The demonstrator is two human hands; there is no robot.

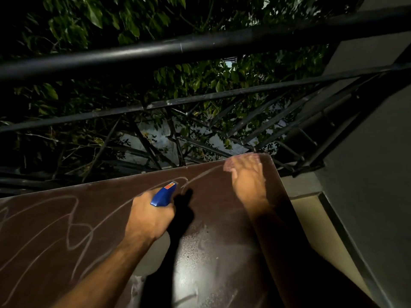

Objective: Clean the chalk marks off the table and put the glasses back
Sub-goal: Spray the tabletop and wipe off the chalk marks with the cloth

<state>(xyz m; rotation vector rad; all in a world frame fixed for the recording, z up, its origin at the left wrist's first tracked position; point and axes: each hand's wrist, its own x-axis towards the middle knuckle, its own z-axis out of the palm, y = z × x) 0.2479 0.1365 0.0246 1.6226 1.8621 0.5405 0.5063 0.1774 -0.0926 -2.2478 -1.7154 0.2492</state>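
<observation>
Our left hand [149, 216] grips a blue sprayer [163, 195]; right hand [248, 176], blurred, presses a pink cloth [229, 167] on the table [111, 196], chalk marks [73, 221] left of both.

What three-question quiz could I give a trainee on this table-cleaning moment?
1. True or false: the left hand grips a blue spray bottle.
2. Where is the right hand working? A) far right corner of the table B) on the railing C) left end of the table
3. Fill in: most chalk marks still left lie to the ____ of the spray bottle.

Key: 1 true; 2 A; 3 left. The right hand is blurred, pressing something pinkish, apparently a cloth.
</observation>
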